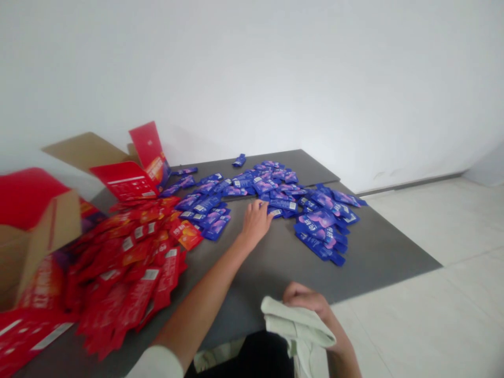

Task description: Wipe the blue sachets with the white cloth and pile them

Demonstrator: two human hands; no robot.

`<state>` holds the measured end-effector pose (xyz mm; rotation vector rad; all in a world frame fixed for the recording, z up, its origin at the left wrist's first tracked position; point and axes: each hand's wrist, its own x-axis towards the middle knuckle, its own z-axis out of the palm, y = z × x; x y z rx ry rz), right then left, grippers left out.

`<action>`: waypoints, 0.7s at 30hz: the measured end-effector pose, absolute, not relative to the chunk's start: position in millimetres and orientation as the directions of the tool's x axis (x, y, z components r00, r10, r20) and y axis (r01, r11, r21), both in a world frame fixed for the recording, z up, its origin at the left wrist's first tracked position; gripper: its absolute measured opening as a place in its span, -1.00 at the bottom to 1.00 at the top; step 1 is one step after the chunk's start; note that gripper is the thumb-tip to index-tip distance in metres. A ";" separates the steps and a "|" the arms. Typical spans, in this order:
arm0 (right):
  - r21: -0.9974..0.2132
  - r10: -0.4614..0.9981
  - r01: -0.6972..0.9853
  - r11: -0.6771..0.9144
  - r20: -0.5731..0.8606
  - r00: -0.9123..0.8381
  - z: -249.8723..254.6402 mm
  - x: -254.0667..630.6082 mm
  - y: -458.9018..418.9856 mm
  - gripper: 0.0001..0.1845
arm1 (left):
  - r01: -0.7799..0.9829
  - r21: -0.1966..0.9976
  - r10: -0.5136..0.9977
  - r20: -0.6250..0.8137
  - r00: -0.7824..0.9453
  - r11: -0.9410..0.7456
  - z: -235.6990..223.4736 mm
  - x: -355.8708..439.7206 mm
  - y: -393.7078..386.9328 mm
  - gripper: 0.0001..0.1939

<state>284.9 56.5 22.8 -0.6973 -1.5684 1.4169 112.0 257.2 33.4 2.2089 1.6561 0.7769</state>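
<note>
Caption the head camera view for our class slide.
Left hand nears blue sachets; right hand holds a pale cloth.

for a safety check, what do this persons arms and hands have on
The left hand and right hand are bare, with no gloves, and no watch shows. The left arm runs into a white fabric sleeve; the right sleeve is out of view.

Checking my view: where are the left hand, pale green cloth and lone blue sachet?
Left hand [255,223], head view, back of the hand.
Pale green cloth [295,320], head view, folded top.
Lone blue sachet [238,160], head view, its middle.
</note>
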 end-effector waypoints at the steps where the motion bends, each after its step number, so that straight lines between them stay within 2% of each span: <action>1: -0.970 0.859 -0.145 0.194 0.239 -0.452 23.0 284.8 56.5 -0.48 | 0.819 0.476 0.940 0.263 0.216 -0.321 30.8 112.0 265.2 -0.57; 4: -0.968 0.856 -0.134 0.214 0.252 -0.452 23.6 284.3 57.0 -0.51 | 0.854 0.380 0.925 0.273 0.264 -0.355 22.0 116.5 282.9 -0.51; 10: -0.970 0.852 -0.102 0.219 0.241 -0.464 24.0 283.8 58.7 -0.49 | 0.872 0.229 0.895 0.220 0.387 -0.433 17.9 122.9 303.2 -0.59; 15: -0.972 0.852 -0.133 0.194 0.234 -0.467 18.1 285.5 58.8 -0.59 | 0.874 0.140 0.884 0.125 0.451 -0.466 31.8 132.1 320.4 -0.62; 19: -0.974 0.856 -0.123 0.189 0.225 -0.466 16.0 285.7 58.7 -0.71 | 0.863 0.087 0.867 0.064 0.494 -0.498 39.7 142.3 324.6 -0.55; 21: -0.981 0.866 -0.092 0.172 0.196 -0.460 16.3 285.4 58.6 -0.70 | 0.861 0.073 0.864 0.051 0.501 -0.504 42.3 145.1 324.0 -0.53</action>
